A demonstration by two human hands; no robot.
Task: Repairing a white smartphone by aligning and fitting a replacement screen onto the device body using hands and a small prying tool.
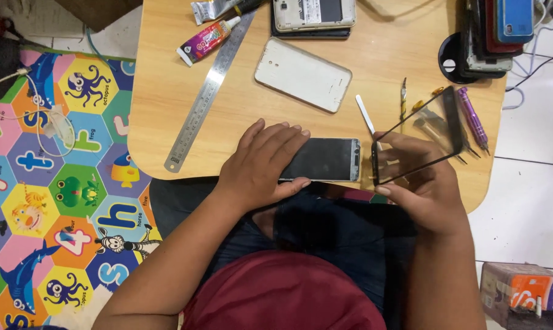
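Your left hand (pixel 261 162) lies spread, pinning the phone (pixel 325 159) at the table's (pixel 166 110) near edge, while your right hand (pixel 423 183) pinches the tilted glass panel (pixel 418 137), which could crack if squeezed or knocked on the tools (pixel 472 119).

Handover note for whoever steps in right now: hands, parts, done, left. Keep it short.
Left hand: flat on the phone, pinning it at the table's near edge.
Right hand: holds the glass panel tilted up, just right of the phone, not on it.
Nearby: white back cover, steel ruler, glue tube, purple screwdriver.
Done: cover is off, phone lies face up.
Left: glass is not yet seated.
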